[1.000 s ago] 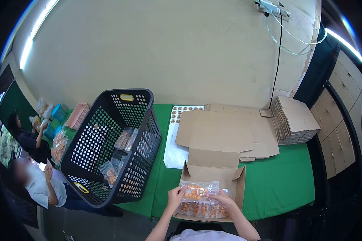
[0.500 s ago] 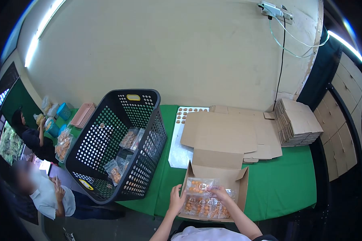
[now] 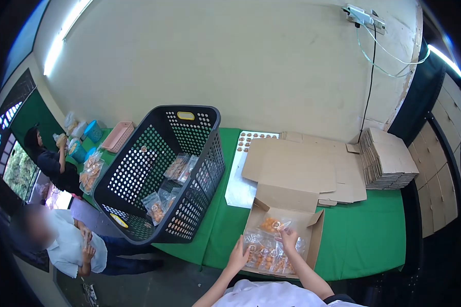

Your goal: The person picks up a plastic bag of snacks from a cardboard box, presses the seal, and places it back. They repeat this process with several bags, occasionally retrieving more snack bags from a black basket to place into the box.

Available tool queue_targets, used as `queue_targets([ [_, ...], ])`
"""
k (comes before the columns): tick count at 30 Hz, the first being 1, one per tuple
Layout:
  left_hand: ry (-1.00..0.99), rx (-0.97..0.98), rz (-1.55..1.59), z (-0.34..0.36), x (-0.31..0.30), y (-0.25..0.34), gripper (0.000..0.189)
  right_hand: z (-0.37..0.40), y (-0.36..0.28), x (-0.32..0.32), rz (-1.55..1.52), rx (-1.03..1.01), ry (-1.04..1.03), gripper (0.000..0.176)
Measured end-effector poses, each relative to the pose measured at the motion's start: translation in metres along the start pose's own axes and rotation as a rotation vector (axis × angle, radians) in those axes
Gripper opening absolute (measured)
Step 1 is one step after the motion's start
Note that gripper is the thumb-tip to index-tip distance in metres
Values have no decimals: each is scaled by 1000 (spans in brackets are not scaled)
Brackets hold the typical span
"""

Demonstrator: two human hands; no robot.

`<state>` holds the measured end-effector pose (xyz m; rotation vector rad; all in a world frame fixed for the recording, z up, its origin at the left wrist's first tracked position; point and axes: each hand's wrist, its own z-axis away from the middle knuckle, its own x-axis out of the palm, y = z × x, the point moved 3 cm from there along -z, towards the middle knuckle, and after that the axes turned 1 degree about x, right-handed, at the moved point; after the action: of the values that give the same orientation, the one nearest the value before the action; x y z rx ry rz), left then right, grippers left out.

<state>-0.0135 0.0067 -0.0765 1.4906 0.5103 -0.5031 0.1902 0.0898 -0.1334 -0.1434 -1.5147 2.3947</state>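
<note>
An open cardboard box (image 3: 312, 240) lies at the front of the green table with its lid folded back. Several clear packets of round orange snacks (image 3: 267, 260) fill its near part in a row. My right hand (image 3: 289, 239) pinches the edge of another snack packet (image 3: 271, 224), which is tilted over the far part of the box. Against the box's left side rests my left hand (image 3: 237, 257), fingers stretched out, next to the leftmost packets.
A large dark perforated basket (image 3: 210, 169) with several snack packets stands on the left. Behind the box lie flat cardboard pieces (image 3: 292, 163), a sticker sheet (image 3: 239, 192) and a stack of folded cartons (image 3: 389, 158). Two people are at the left, one near a pink basket (image 3: 119, 137).
My right hand has raised and tilted the upper packet away from the row. My left hand has come in against the box side. The whole view has shifted slightly.
</note>
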Motion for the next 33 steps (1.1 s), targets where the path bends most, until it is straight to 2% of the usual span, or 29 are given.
queue_targets([
  [3,10,-45,-5,3,3,6,65,0,8,-9,-44,38,18,27],
  [6,22,-27,15,4,4,4,66,-10,9,-7,-97,-34,-53,23],
  [9,29,-28,17,5,5,3,67,-18,-4,3,30,-121,-120,18],
  [12,53,-1,-26,5,4,8,65,-37,3,13,284,-207,-90,16],
  [15,80,15,-36,5,5,6,64,-40,-1,15,691,-151,-24,21],
  [21,98,-9,-3,5,5,2,62,-49,0,11,1014,-140,19,40],
  [24,116,-28,-10,5,5,6,62,-45,0,8,1012,-202,138,58],
  [27,150,-51,-24,5,7,8,60,-45,3,3,948,-222,37,78],
  [30,181,-25,-49,7,9,7,60,-40,7,1,856,-341,48,79],
  [33,176,-63,-26,6,8,6,58,-26,-3,1,959,-301,42,79],
])
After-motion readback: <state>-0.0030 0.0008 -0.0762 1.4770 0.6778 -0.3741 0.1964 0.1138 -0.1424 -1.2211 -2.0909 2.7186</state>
